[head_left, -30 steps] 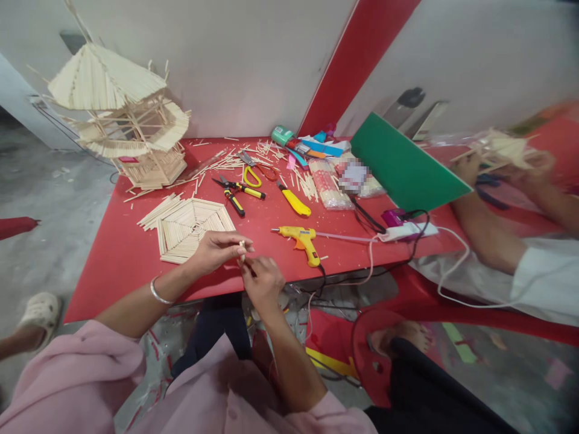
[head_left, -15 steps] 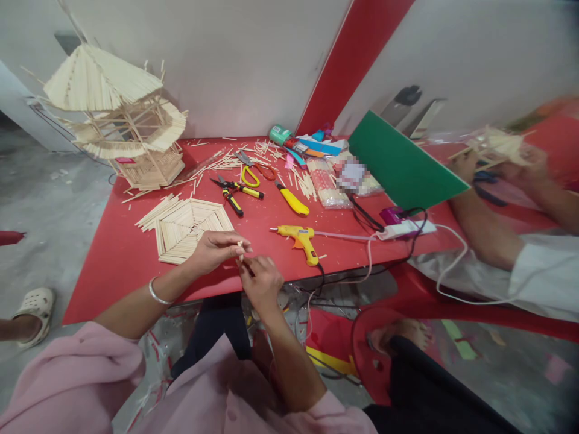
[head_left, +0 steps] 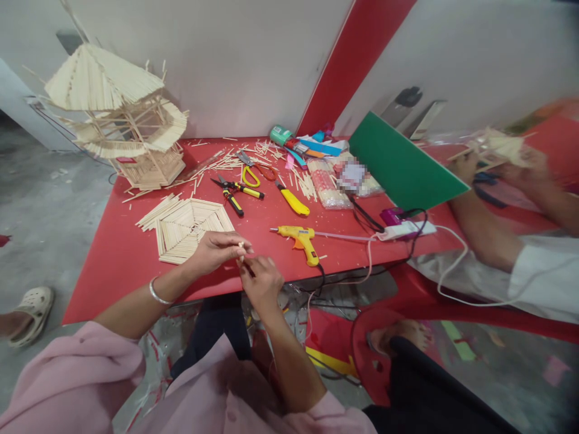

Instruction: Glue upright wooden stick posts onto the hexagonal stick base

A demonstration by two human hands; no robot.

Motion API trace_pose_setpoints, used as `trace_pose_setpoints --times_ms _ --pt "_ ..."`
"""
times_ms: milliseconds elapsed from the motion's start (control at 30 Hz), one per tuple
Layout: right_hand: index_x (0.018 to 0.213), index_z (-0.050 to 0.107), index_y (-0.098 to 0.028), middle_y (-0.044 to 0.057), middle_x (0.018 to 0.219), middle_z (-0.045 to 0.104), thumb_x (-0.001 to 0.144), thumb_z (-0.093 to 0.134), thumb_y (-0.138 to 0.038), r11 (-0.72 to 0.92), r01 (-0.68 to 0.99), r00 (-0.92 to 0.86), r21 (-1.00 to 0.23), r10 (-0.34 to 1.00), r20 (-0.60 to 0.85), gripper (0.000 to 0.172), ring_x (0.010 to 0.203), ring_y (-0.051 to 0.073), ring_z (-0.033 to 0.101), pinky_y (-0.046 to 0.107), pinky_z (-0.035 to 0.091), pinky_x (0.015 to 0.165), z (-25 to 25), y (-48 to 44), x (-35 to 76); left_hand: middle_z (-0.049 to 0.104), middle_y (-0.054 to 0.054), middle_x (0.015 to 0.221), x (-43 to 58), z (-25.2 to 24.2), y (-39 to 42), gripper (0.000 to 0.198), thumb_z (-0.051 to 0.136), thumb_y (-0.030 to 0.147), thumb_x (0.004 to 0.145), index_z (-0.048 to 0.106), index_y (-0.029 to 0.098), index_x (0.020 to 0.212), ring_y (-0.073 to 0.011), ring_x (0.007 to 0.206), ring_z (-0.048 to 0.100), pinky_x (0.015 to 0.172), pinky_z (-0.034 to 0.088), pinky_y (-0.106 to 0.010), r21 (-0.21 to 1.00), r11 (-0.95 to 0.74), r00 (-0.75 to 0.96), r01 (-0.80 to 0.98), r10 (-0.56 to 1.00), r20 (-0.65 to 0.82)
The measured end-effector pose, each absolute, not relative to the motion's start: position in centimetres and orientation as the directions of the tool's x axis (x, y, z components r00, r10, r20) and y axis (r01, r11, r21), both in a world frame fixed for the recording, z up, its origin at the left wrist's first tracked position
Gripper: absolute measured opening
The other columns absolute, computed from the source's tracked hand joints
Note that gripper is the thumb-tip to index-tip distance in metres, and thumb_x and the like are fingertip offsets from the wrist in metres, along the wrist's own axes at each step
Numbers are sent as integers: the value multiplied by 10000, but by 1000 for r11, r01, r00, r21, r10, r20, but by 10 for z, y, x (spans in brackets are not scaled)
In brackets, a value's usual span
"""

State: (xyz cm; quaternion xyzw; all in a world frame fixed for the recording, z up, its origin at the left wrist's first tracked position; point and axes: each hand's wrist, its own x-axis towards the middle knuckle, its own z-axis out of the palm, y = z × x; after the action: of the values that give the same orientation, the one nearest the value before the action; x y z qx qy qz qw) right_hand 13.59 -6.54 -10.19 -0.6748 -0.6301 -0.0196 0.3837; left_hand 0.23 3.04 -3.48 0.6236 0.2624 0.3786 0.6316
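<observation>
Head view: pale sticks (head_left: 241, 245) upright between pinched left fingers (head_left: 227, 238), lower end gripped by right fingers (head_left: 254, 264)

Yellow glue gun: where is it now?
In the head view, the yellow glue gun lies on the red table, just beyond and right of the right hand, below the yellow-handled knife.

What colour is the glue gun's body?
Yellow; the glue gun shows best in the head view, lying on the red table.
</observation>
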Motion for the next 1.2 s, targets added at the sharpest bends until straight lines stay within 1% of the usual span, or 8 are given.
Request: trace_pose_setpoints --times_ms 133,300,633,767,867,1200 --pt "890 739 -222 29 732 658 934 599 -341 93 866 206 -492 829 521 189 714 168 535 295 332 645 -102 -65 136 751 -100 783 2 -34 31 214 831 357 703 803 166 794 -182 726 683 671 548 -292 985 -76 587 -154 795 154" --pt "890 739 -228 27 728 655 924 613 -335 87 870 207 -484 829 520 169 713 168 539 296 330 644 -102 -66 136 753 -110 788 2 -34 31 241 826 384 705 802 159 789 -188 724 683 670 551 -300 986 -93 589 -135 793 156" --pt "882 738 -224 31 727 659 936 599 -349 90 871 206 -483 826 524 195 716 169 542 290 331 653 -102 -65 135 746 -108 788 1 -34 31 237 823 377 718 799 154 794 -186 725 679 662 545 -296 985 -96 596 -145 786 165" --pt "889 737 -225 29 733 654 927 610 -333 83 870 207 -485 833 513 171 724 168 542 293 330 656 -103 -66 136 747 -111 797 2 -35 31 250 818 384 719 798 149 802 -190 737 677 671 546 -303 986 -90 595 -139 789 156" --pt "890 735 -226 29 734 653 927 607 -337 80 869 207 -488 837 506 174 725 169 541 295 327 653 -103 -66 136 748 -106 800 1 -36 31 223 814 361 724 800 154 805 -184 733 674 670 539 -293 987 -88 602 -137 784 153" --pt "887 736 -224 27 731 659 909 633 -311 85 876 199 -475 834 515 137 708 170 539 292 319 638 -101 -65 136 746 -107 802 1 -33 30 207 804 346 732 796 151 800 -173 694 663 633 531 -284 988 -87 609 -132 779 149"
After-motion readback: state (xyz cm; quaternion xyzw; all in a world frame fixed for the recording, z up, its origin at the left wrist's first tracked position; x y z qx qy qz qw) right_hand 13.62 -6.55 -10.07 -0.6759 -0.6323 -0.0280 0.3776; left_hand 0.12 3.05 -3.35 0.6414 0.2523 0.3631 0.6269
